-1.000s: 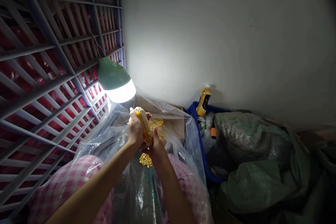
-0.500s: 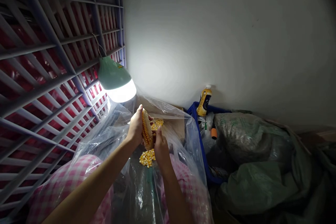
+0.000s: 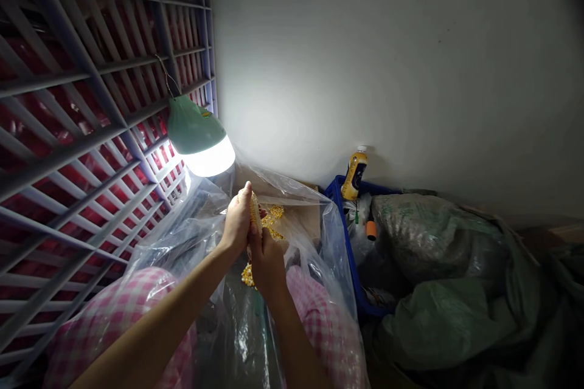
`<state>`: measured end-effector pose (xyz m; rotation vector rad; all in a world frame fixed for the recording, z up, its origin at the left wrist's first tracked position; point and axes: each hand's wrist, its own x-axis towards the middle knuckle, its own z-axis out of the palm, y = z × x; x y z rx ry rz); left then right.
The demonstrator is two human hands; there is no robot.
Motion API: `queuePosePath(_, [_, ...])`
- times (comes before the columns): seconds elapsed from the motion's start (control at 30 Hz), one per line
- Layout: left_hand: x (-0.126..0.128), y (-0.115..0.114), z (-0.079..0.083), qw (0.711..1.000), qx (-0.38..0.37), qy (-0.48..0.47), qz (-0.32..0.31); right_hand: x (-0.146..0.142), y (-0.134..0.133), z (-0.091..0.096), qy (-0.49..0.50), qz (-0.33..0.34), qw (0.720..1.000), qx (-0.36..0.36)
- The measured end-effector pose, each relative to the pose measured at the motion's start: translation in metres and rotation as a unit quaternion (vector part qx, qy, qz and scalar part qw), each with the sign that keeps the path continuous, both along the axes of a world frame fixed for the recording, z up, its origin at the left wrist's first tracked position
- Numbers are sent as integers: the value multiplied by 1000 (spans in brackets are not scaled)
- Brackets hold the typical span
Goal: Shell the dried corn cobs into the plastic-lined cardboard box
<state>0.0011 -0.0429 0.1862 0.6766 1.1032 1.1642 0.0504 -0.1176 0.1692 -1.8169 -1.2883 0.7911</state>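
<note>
An ear of corn [image 3: 255, 214] is held upright between both hands, over a clear plastic bag [image 3: 335, 237]. My left hand [image 3: 237, 222] wraps round its left side, thumb up near the top. Lower on the right, my right hand [image 3: 267, 255] is closed against the cob with its thumb pressed on it, hiding the lower part. Loose yellow corn kernels [image 3: 247, 276] lie in a pile below the hands. More kernels [image 3: 275, 213] are scattered behind them on the bag.
A lit green lamp [image 3: 201, 134] hangs at left from a purple plastic crate [image 3: 104, 91]. To the right stands a blue basket [image 3: 349, 249] with a yellow bottle [image 3: 354, 173] and an orange-capped item [image 3: 370, 230]. Bulky sacks [image 3: 438, 237] lie farther right, along the wall.
My right hand has moved left and up onto the corn, covering its lower part. The ear has turned in my left hand, so less of its kernel face shows.
</note>
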Motion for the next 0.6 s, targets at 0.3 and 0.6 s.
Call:
queuePosePath(0.3, [1, -2, -4, 999, 32, 37, 5, -2, 3, -9, 89, -75, 993, 12])
queuePosePath(0.6, [4, -3, 2, 998, 65, -4, 0, 17, 3, 8, 110, -5, 994, 17])
